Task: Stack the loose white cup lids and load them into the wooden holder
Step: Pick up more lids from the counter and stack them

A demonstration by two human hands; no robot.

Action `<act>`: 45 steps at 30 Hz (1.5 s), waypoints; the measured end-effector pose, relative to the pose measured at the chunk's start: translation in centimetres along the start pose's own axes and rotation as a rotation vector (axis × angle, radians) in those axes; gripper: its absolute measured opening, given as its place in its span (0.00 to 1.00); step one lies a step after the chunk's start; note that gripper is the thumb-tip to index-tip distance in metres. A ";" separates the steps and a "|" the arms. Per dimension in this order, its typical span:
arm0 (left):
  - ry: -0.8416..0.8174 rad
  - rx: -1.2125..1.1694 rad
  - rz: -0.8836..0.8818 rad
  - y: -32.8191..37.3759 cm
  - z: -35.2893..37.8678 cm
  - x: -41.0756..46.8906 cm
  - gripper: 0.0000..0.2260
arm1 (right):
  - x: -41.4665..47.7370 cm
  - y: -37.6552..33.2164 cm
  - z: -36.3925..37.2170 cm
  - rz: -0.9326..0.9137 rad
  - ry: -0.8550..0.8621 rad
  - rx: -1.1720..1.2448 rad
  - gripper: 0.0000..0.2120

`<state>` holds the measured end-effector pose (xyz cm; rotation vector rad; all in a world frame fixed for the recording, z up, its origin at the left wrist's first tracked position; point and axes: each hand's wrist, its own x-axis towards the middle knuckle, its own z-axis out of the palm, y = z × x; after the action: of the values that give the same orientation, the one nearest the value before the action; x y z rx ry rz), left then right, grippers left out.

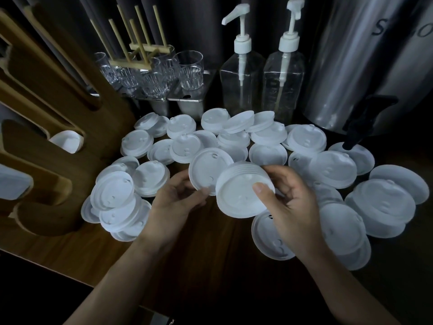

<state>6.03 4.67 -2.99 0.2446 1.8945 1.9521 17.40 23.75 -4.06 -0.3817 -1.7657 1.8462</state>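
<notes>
Many loose white cup lids (332, 168) lie scattered and overlapping on the dark wooden counter (206, 249). My right hand (293, 207) holds a nested stack of lids (239, 193), thumb pressed on its top face. My left hand (178, 198) pinches a single lid (206, 167) by its lower edge, tilted up, just left of and partly behind the stack. The wooden holder (46, 127) stands at the left, with white lids (66, 140) showing through one of its slots.
Behind the lids stand two clear pump bottles (241, 73), several glass tumblers (189, 69) on a metal tray, a wooden rack of dowels (140, 48), and a large steel dispenser (365, 66) with a black tap (365, 118) at the back right.
</notes>
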 end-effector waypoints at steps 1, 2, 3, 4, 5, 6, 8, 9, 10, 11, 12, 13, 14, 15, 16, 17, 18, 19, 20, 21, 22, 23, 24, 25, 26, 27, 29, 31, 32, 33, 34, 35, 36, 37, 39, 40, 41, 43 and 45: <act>-0.039 0.007 0.006 -0.2 0.1 -0.1 0.21 | -0.1 -0.1 0.1 -0.009 -0.008 0.018 0.13; -0.076 0.020 0.012 -0.4 0.2 -0.3 0.21 | -0.2 -0.1 0.1 -0.016 -0.017 0.033 0.14; -0.102 0.033 0.015 -0.5 0.3 -0.4 0.21 | -0.2 -0.2 0.1 -0.018 -0.029 0.046 0.15; -0.113 0.037 0.012 -0.5 0.5 -0.5 0.20 | -0.2 -0.2 0.2 -0.020 -0.041 0.056 0.16; -0.121 0.033 0.009 -0.6 0.6 -0.6 0.19 | -0.2 -0.2 0.2 -0.023 -0.051 0.063 0.16; -0.130 0.026 0.009 -0.7 0.7 -0.7 0.18 | -0.2 -0.1 0.1 -0.024 -0.054 0.067 0.15; -0.152 0.012 0.023 -0.7 0.8 -0.9 0.16 | -0.1 -0.1 0.1 -0.020 -0.042 0.074 0.15; -0.162 0.012 0.036 -0.7 0.9 -1.0 0.15 | 0.0 -0.2 0.0 -0.019 -0.032 0.074 0.14; -0.177 0.022 0.053 -0.7 0.9 -1.1 0.14 | 0.1 -0.1 -0.1 -0.026 -0.020 0.064 0.14; -0.194 0.037 0.071 -0.7 1.0 -1.2 0.14 | 0.1 -0.1 -0.1 -0.039 -0.008 0.045 0.14; -0.213 0.048 0.086 -0.7 1.1 -1.3 0.15 | 0.2 0.0 -0.2 -0.054 0.001 0.027 0.14; -0.229 0.049 0.094 -0.7 1.2 -1.4 0.16 | 0.2 0.0 -0.3 -0.066 0.006 0.018 0.14; -0.244 0.045 0.096 -0.7 1.2 -1.4 0.17 | 0.2 0.1 -0.3 -0.071 0.004 0.023 0.14; -0.263 0.045 0.098 -0.7 1.3 -1.5 0.19 | 0.2 0.0 -0.3 -0.064 -0.004 0.040 0.14; -0.281 0.054 0.099 -0.7 1.4 -1.5 0.20 | 0.2 0.0 -0.2 -0.046 -0.016 0.063 0.14; -0.299 0.070 0.101 -0.6 1.5 -1.6 0.21 | 0.1 -0.2 -0.1 -0.025 -0.030 0.083 0.13; -0.317 0.092 0.103 -0.5 1.5 -1.6 0.23 | 0.0 -0.2 0.0 -0.005 -0.037 0.094 0.13; -0.336 0.114 0.103 -0.5 1.5 -1.6 0.23 | 0.0 -0.3 0.1 0.006 -0.038 0.097 0.13; -0.355 0.129 0.099 -0.4 1.6 -1.7 0.24 | -0.1 -0.4 0.2 0.006 -0.038 0.091 0.13; -0.374 0.135 0.089 -0.2 1.5 -1.7 0.25 | -0.1 -0.4 0.3 -0.001 -0.039 0.075 0.13; -0.397 0.133 0.079 -0.1 1.4 -1.7 0.26 | -0.1 -0.4 0.3 -0.012 -0.041 0.057 0.13; -0.420 0.127 0.070 -0.1 1.3 -1.8 0.26 | -0.1 -0.4 0.2 -0.020 -0.041 0.039 0.14; -0.441 0.116 0.063 0.1 1.1 -1.9 0.26 | -0.1 -0.3 0.2 -0.023 -0.041 0.022 0.14; -0.455 0.100 0.060 0.2 1.1 -2.0 0.26 | -0.1 -0.3 0.1 -0.023 -0.040 0.008 0.13; -0.463 0.082 0.056 0.3 1.1 -2.1 0.26 | -0.1 -0.3 0.1 -0.021 -0.037 -0.002 0.13; -0.464 0.067 0.053 0.4 1.2 -2.2 0.28 | -0.1 -0.4 0.1 -0.018 -0.034 -0.009 0.12; -0.441 0.074 0.062 0.5 1.4 -2.4 0.31 | -0.1 -0.3 0.0 -0.012 -0.027 -0.022 0.12; -0.400 0.108 0.078 0.4 1.6 -2.3 0.28 | -0.1 -0.2 0.0 -0.007 -0.025 -0.031 0.12; -0.388 0.120 0.084 0.4 1.7 -2.3 0.27 | -0.1 -0.3 0.0 -0.004 -0.022 -0.030 0.13; -0.385 0.125 0.086 0.4 1.7 -2.3 0.26 | -0.1 -0.3 0.0 -0.004 -0.018 -0.028 0.13; -0.387 0.124 0.084 0.4 1.8 -2.3 0.25 | -0.1 -0.4 0.0 -0.006 -0.012 -0.025 0.14; -0.392 0.112 0.077 0.5 1.8 -2.3 0.25 | -0.1 -0.5 0.0 -0.010 -0.009 -0.020 0.14; -0.390 0.095 0.067 0.6 1.9 -2.3 0.25 | -0.1 -0.6 0.0 -0.013 -0.009 -0.015 0.14; -0.389 0.082 0.058 0.8 2.0 -2.3 0.25 | 0.0 -0.7 0.0 -0.015 -0.012 -0.012 0.13; -0.375 0.074 0.045 1.0 2.2 -2.2 0.23 | 0.0 -0.7 0.0 -0.009 -0.015 -0.010 0.13; -0.361 0.065 0.037 1.1 2.3 -2.2 0.22 | 0.1 -0.8 0.0 0.000 -0.014 -0.005 0.12; -0.346 0.054 0.027 1.2 2.4 -2.2 0.20 | 0.1 -0.8 0.0 0.009 -0.011 0.003 0.12; -0.336 0.036 0.012 1.3 2.4 -2.3 0.21 | 0.2 -0.9 0.1 0.013 -0.014 0.025 0.12; -0.350 0.036 0.010 1.6 2.5 -2.4 0.22 | 0.4 -1.1 0.3 0.028 -0.040 0.050 0.12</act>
<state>8.93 5.95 -0.86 0.5676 1.7007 1.7468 17.14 23.72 -2.94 -0.3540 -1.7452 1.9263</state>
